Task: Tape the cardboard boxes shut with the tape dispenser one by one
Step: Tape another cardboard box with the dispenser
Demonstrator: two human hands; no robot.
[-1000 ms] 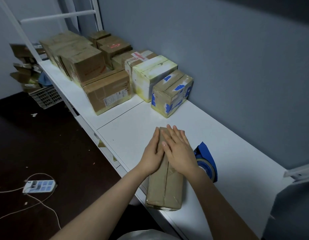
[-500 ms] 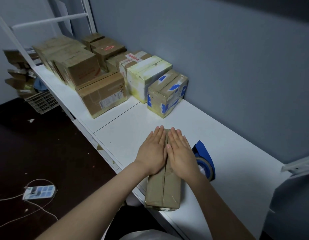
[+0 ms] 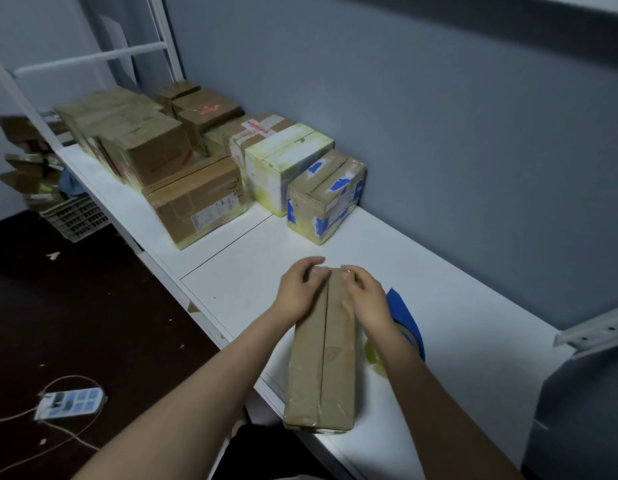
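Your white table carries a long brown box at its near edge, a blue tape dispenser just right of it, and farther left a blue-patched box, a white-and-yellow box, a labelled brown box and more brown boxes.

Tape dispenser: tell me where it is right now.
Head view: the tape dispenser lies on the white shelf, just right of the long cardboard box, partly hidden behind the right hand.

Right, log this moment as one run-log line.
box: on table | left hand, right hand: gripping far end | tape dispenser: untouched
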